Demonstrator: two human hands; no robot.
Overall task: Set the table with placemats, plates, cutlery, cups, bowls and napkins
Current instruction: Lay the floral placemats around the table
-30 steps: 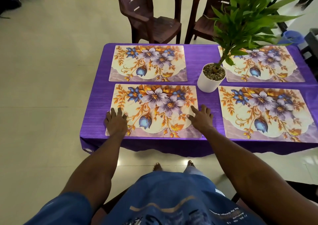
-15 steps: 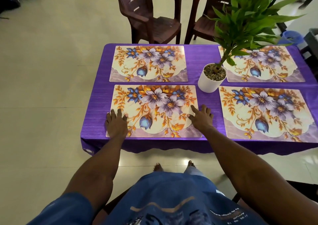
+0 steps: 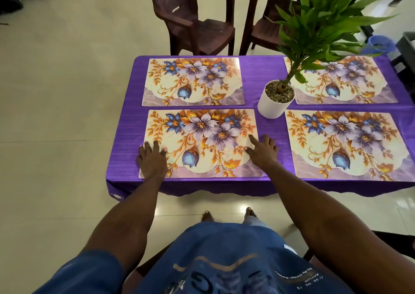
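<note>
Change: since a second ago both hands have stayed pressed on the same placemat; the mat and hands have barely shifted.
Landmark: a white plant pot (image 3: 275, 102) with green leaves stands on the purple-clothed worktop (image 3: 125, 136), in the gap between the four mats.
Near-left placemat (image 3: 199, 143): floral, lying flat just toward the person and left of the pot, close to the worktop's near edge.
Left hand (image 3: 152, 160): flat on that mat's near-left corner, fingers straight and slightly spread, its grip apart and holding nothing.
Right hand (image 3: 262, 151): flat across the mat's right edge, toward the person from the pot, fingers straight, partly on the mat and partly on the cloth, its grip likewise apart.
Far-left placemat (image 3: 193, 81): left of the pot, on the far side.
Far-right placemat (image 3: 343, 84): right of the pot, partly behind the leaves.
Near-right placemat (image 3: 345, 145): right of the pot, toward the person.
Chairs (image 3: 197, 19): two dark brown ones beyond the worktop, behind the pot.
</note>
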